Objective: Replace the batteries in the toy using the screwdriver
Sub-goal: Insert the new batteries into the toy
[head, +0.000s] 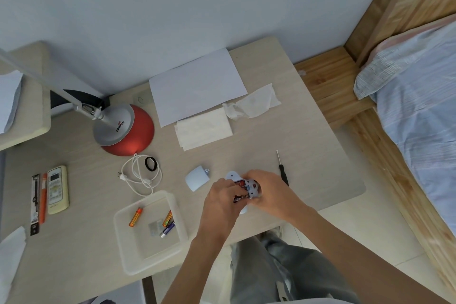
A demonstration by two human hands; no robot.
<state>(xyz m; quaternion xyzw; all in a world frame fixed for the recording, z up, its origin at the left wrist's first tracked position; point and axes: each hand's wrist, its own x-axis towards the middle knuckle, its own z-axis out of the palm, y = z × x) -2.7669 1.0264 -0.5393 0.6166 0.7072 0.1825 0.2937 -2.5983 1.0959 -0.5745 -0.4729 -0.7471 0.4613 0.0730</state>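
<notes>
while both hands grip the toy [250, 186], the screwdriver [282, 172] lies on the pale desk [308, 131].

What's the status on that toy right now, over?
Both hands on the toy: left hand pressing a battery at the open compartment, right hand steadying. Screwdriver idle on the table. Nothing in the way.

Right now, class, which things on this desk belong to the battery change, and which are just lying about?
Belong to the job:
toy
battery at the left hand
screwdriver
tray of batteries
blue cover

Lying about:
lamp
white cable
remote
paper
tissues
</notes>
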